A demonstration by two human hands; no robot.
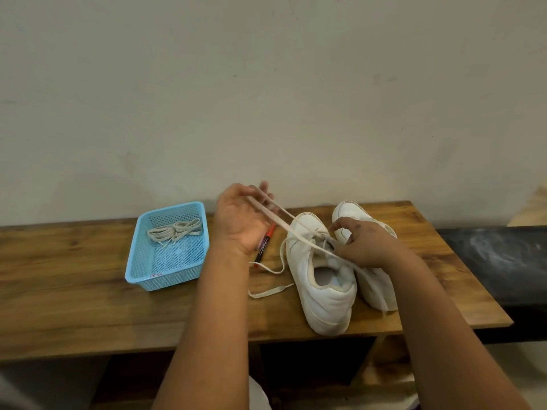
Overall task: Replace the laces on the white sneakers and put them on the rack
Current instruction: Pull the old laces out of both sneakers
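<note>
Nearest, the front edge of the wooden bench (88, 327) runs across the view, with dark open space underneath it. Just back from that edge stands the near white sneaker (324, 287), heel toward the person, its collar open and its upper smooth and off-white. A flat cream lace (268, 292) trails loose from it onto the wood at its left side, and two strands rise taut from the eyelets up and to the left. Touching its right side is the second white sneaker (352, 213), mostly hidden by the right forearm. The right hand (362, 244) rests on the near sneaker's tongue area with fingers curled, thumb and forefinger seeming to pinch the lace at the eyelets. The left hand (241, 216) is raised above the bench, fingers curled round the two taut strands. Under it lies a red marker (265, 241). Left of that, well apart from the shoes, sits a blue mesh basket (165, 276) holding a bundle of spare laces (176, 230). Bare wood lies left of the basket. Beyond, the bench's far edge meets a plain wall (266, 84).
</note>
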